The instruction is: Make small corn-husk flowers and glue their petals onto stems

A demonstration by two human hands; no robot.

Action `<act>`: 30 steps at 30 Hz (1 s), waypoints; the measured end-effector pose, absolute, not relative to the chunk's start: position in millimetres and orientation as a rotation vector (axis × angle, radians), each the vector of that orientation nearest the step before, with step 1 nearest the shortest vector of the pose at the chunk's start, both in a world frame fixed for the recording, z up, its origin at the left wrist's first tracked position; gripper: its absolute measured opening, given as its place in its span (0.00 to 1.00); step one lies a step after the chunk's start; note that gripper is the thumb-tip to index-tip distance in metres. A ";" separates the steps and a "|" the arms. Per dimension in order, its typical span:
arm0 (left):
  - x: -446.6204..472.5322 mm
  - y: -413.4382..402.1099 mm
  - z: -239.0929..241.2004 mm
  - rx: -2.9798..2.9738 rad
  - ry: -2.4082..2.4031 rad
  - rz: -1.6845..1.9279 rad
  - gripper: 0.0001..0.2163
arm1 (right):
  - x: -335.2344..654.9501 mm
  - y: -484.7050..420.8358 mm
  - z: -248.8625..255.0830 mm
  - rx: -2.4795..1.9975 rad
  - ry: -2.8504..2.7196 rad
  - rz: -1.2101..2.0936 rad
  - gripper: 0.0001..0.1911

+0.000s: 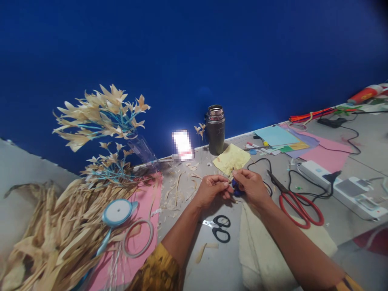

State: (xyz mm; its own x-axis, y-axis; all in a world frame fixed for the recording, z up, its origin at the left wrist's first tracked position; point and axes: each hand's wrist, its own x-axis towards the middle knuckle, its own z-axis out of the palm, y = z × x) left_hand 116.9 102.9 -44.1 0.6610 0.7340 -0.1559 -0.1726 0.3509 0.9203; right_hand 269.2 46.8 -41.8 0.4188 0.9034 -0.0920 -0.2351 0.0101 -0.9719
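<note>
My left hand (214, 189) and my right hand (250, 185) meet over the middle of the table, fingers pinched close together. Between the fingertips is a thin pale strip (230, 178), which looks like dried husk; it is small and partly hidden. A dark blue object (238, 193) sits just below the fingers, its kind unclear. Behind the hands lies a yellow paper sheet (232, 157) with pale bits on it. Small black-handled scissors (220, 228) rest below my left hand, and large red-handled scissors (298, 204) lie to the right of my right hand.
Dried husks (60, 230) are piled at left beside pale flowers (100, 117) on blue stems. A blue-and-white tape reel (118, 213) and a ring (138, 238) lie there. An open flask (216, 133) stands at the back. A power strip (342, 190), cables and a folded cloth (266, 250) occupy the right.
</note>
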 end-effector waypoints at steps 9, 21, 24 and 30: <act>119.0 101.6 -41.2 1.082 0.673 0.679 0.13 | 267.7 48.1 -43.7 -1.233 -0.724 1.028 0.25; 121.1 100.9 -42.8 1.213 0.763 0.843 0.07 | 265.2 31.9 -32.2 -1.334 -1.192 0.422 0.06; 121.4 100.0 -42.2 1.228 0.762 0.851 0.06 | 263.9 33.0 -33.3 -1.361 -1.299 0.312 0.05; 124.2 97.7 -41.3 1.073 0.782 0.863 0.09 | 264.9 35.1 -35.9 -1.380 -1.290 0.317 0.06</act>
State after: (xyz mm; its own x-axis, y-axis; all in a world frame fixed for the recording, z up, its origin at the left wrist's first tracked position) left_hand 124.2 97.7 -41.3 0.4523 0.8837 -0.1202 -0.2059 0.2346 0.9500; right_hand 264.9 35.1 -35.9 0.3569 0.8049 0.4740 0.4933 0.2685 -0.8274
